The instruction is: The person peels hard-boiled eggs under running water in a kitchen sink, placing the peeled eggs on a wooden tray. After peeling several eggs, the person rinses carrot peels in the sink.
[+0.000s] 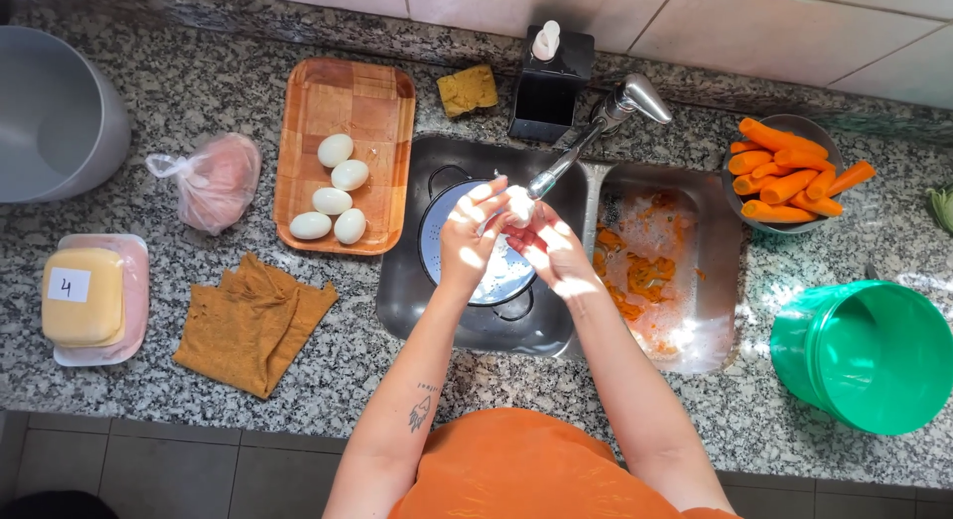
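Observation:
Both my hands meet over the left sink basin, under the spout of the metal tap (608,117). My left hand (469,236) and my right hand (546,249) together hold a white peeled egg (519,203) in the water stream. Below them a blue-rimmed pot (433,243) sits in the sink (412,301). Several white eggs (333,201) lie on a wooden tray (342,97) to the left.
Carrot peels (640,276) fill the right basin. A grey bowl of peeled carrots (789,172) and a green bucket (869,352) stand at the right. On the left: orange cloth (248,325), pink bag (213,182), packed cheese (84,296), grey bin (50,112). Soap dispenser (548,82) and sponge (467,89) behind.

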